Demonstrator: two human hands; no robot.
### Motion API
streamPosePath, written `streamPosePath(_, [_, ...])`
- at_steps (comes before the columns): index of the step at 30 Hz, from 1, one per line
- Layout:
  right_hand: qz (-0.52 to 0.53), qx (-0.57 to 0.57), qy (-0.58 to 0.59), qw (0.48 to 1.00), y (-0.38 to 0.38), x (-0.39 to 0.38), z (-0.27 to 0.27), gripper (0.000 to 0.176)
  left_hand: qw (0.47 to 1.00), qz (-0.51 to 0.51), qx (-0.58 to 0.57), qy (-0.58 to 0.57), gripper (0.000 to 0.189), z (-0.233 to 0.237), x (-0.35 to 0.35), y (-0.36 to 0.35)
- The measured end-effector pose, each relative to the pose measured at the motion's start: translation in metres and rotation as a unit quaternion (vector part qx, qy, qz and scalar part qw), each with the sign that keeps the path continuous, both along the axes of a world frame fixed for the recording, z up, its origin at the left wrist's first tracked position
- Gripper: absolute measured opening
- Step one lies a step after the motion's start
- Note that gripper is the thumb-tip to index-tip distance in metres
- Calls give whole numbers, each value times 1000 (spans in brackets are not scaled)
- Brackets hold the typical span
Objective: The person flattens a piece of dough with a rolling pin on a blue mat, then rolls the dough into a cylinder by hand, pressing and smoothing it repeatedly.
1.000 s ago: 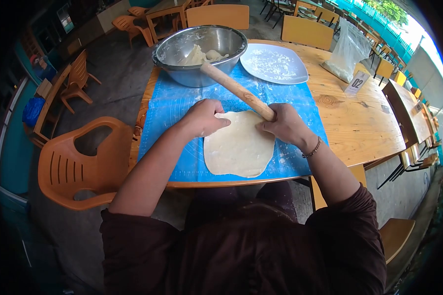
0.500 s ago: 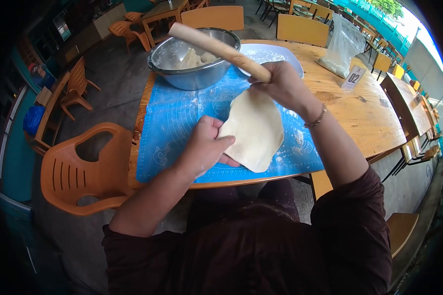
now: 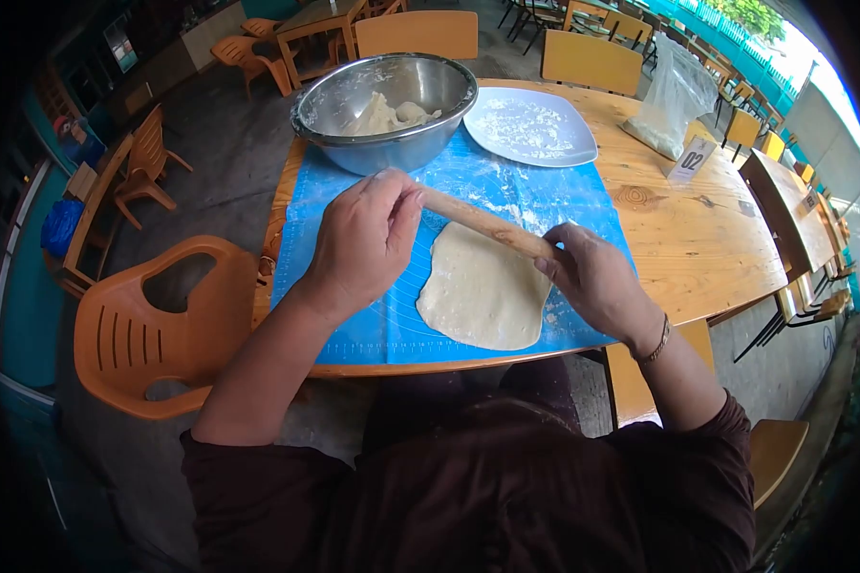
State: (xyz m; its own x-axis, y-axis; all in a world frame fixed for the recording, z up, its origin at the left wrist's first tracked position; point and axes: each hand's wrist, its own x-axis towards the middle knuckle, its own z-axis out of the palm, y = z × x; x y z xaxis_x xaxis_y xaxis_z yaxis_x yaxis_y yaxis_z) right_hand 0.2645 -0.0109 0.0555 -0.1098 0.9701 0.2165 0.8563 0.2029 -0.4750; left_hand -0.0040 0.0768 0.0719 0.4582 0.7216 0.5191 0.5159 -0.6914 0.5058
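Note:
A wooden rolling pin slants over the far edge of a flat sheet of dough. Its left end is gripped by my left hand, its right end by my right hand. The pale, roughly rounded dough lies flat on a blue baking mat printed with rings and a ruler edge. Loose flour is scattered over the mat beyond the pin.
Behind my hands stand a steel bowl holding more dough and a white plate dusted with flour. To the right on the wooden table are a plastic bag and a number card. An orange chair is at the left.
My left hand has let go of the dough and taken the pin's other end. The dough now lies flat on the mat, and the pin has come down over it.

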Motion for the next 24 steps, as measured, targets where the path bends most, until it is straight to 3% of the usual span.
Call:
streamPosePath(1, [18, 63, 0, 998, -9, 0, -9, 21, 1000, -1, 0, -1, 19, -9, 4, 4])
streamPosePath(3, [32, 70, -41, 996, -25, -3, -17, 22, 991, -111, 56, -47, 29, -23, 15, 12])
streamPosePath(4, [30, 78, -51, 995, -33, -8, -19, 24, 988, -152, -25, 1, 48, -26, 16, 8])
streamPosePath(7, [32, 86, -65, 994, -39, -15, -26, 28, 985, -144, 13, 96, 63, -50, 31, 1])
streamPosePath(8, [37, 87, -71, 993, -39, -15, -30, 30, 973, -138, -51, 178, 71, -53, 32, 0])
streamPosePath(12, [43, 137, -122, 982, -30, -14, -46, 35, 968, -96, -25, 232, 72, -69, 42, 10])
streamPosePath(14, [43, 126, -160, 978, -27, -13, -46, 43, 962, -100, -108, 231, 73, -62, 47, 16])
streamPosePath(17, [32, 122, -144, 981, -21, -13, -46, 40, 951, -103, -165, 242, 75, -53, 52, 25])
streamPosePath(24, [-26, 57, -137, 989, -7, -3, -38, 41, 941, -40, -107, 318, 76, -58, 81, 40])
